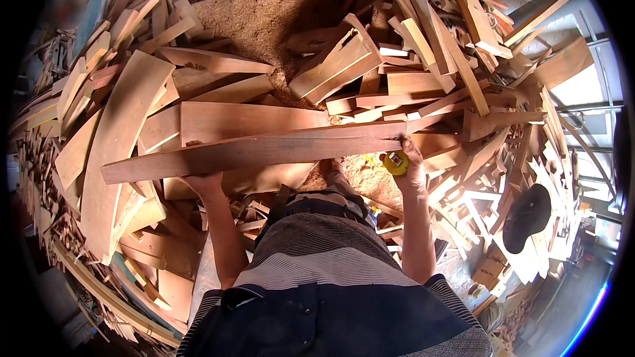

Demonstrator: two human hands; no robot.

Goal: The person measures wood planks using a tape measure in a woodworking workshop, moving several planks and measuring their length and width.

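Observation:
A long, slightly curved wooden board (264,149) is held across in front of me, its right end a little farther from my body than its left. My left hand (204,182) grips it from below near the left part, with fingertips showing over the far edge. At the right end my right hand (414,164) holds the board with its thumb against the end. A yellow tape measure (396,163) sits in that same hand, just below the board. A dark crack or knot marks the wood near this end. Most of the right fingers are hidden.
Offcuts and planks lie heaped all round, with a wide curved plank (126,139) at the left and a flat board (251,119) just beyond mine. Sawdust (258,13) covers ground at the far side. A dark cap-like object (527,218) rests at the right.

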